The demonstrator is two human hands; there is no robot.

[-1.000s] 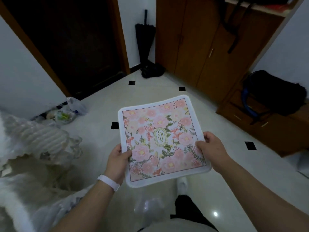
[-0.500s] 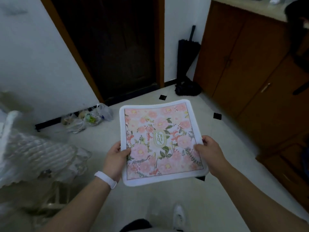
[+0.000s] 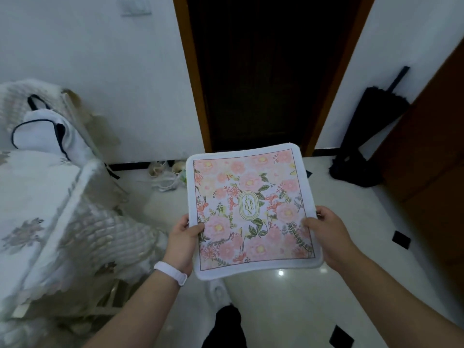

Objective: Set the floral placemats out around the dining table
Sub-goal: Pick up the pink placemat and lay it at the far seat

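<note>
Both hands pinch one placemat [image 3: 252, 212] flat above the floor, in front of the dark doorway [image 3: 263, 71]: left hand [image 3: 182, 241] and right hand [image 3: 326, 234] at opposite side edges. It looks light, soft, slightly floppy; edge grips suit it.

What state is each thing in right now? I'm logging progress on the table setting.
floral placemat: held flat in the air, printed side up, not yet laid.
left hand: gripping its left edge.
right hand: gripping its right edge.
umbrella: folded, leaning against the wall.
</note>
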